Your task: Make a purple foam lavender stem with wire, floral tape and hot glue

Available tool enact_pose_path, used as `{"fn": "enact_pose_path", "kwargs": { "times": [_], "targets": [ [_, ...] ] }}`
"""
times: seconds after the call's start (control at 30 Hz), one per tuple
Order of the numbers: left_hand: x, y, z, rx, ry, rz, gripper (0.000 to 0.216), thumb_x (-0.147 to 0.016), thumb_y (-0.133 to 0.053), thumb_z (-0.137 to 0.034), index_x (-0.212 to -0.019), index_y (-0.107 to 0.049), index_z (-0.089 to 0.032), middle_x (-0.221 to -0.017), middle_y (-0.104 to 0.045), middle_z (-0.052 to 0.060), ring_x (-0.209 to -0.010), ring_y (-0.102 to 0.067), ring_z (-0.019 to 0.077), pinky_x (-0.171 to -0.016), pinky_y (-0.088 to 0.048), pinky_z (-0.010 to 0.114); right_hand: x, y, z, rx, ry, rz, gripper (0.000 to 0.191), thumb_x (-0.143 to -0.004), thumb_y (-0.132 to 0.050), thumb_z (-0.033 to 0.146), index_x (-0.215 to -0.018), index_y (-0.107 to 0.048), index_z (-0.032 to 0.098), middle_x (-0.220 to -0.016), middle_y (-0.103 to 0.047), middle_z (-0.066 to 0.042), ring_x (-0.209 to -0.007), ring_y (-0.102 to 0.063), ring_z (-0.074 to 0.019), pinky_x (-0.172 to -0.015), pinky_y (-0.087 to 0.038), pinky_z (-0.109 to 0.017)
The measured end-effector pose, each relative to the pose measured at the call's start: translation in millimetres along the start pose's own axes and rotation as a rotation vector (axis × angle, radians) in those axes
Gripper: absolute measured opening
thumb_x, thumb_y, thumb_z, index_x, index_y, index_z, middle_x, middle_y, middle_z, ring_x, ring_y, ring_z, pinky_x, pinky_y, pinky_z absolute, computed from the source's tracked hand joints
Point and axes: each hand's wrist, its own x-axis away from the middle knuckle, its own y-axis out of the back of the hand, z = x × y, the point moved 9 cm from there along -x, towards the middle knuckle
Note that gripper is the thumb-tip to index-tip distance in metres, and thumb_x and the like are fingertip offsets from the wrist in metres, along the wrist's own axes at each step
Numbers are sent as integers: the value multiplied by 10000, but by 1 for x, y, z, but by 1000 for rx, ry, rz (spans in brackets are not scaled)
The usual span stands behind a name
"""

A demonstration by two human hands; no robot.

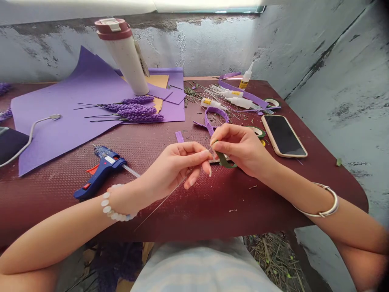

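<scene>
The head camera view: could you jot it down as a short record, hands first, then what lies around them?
Left hand: pinching a thin wire
Right hand: pinching green tape, close to the left fingertips
Left side: blue glue gun; purple flower spikes on a purple sheet
Beyond the hands: curled purple strip; small white bottles, one standing, others lying
Right side: phone, screen dark
Back: lidded tumbler, behind the flower spikes

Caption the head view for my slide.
Left hand pinching a thin wire, right hand holding green tape, above a maroon table.
</scene>
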Motion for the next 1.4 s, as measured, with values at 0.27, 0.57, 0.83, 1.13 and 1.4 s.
{"fn": "enact_pose_path", "kwargs": {
  "times": [0.27,0.57,0.83,1.13,1.4],
  "targets": [
    [-1,-6,8,134,50,115,163,-922,-548,-177,-817,-652,-108,-651,-656,-14,-386,-538,7,-395,-397,77,3,-14,-4,-85,-15,92,65,-786,-736,216,-807,-682,187,-702,-642,17,-617,-566,-92,-574,-428,-229],
    [-2,-10,13,137,87,153,174,-902,-588,-250,-812,-657,-118,-686,-700,31,-524,-650,81,-513,-510,134,2,-13,-5,-102,-52,31,164,-751,-755,188,-684,-607,166,-674,-609,31,-600,-549,-75,-592,-445,-211],
    [-2,10,-6,-273,-107,-134,174,-862,-646,-310,-888,-627,-139,-741,-695,13,-554,-620,86,-561,-517,189,-3,15,-11,-71,-142,-174,257,-714,-788,247,-644,-554,167,-596,-538,54,-536,-517,-61,-524,-415,-187],
    [-4,5,7,7,16,18,132,-896,-605,-258,-884,-654,-135,-753,-684,3,-513,-610,47,-534,-491,140,-5,8,-19,-183,-189,-141,272,-657,-828,295,-664,-586,171,-592,-526,69,-535,-500,-54,-532,-428,-191],
    [-6,1,16,81,78,68,129,-890,-615,-253,-881,-680,-141,-793,-729,30,-673,-697,106,-665,-546,190,-7,0,-20,-205,-217,-86,292,-674,-818,308,-674,-563,166,-593,-509,66,-519,-476,-46,-516,-409,-189]
  ]
}}
